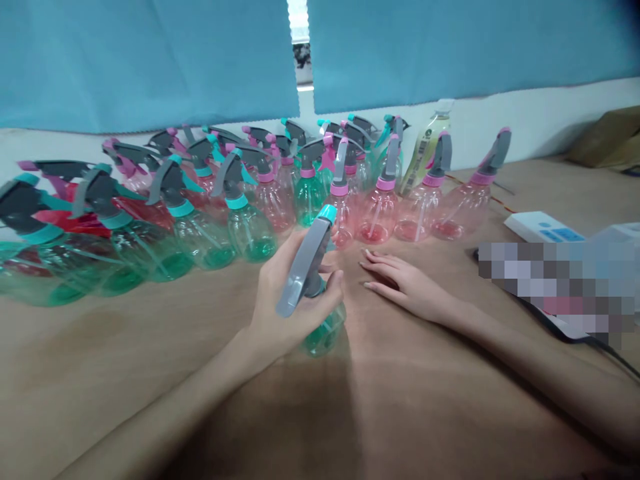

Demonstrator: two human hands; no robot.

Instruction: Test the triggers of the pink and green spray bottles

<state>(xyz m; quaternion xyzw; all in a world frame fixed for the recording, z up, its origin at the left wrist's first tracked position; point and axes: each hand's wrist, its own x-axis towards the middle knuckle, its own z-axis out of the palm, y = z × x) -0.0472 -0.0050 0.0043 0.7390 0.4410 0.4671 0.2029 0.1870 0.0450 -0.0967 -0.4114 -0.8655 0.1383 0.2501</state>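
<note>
My left hand [290, 293] is wrapped round the neck of a green spray bottle [325, 333] with a grey trigger head and a teal nozzle. The bottle stands upright or nearly so at the middle of the table. To its right my right hand [400, 283] lies on the table, fingers stretched out and nothing in them. Just beyond the fingertips is a pink spray bottle [375, 230]. Behind my left hand stands another green spray bottle [253, 233] with a teal collar. My left fingers are partly hidden by the trigger head.
Several green and pink spray bottles stand in rows at the back and left. A labelled plastic bottle [425, 150] leans behind the pink ones. A white box [543, 228] and a blurred-out object [555, 287] with a black cable lie at right. Blue curtains [150, 60] hang behind.
</note>
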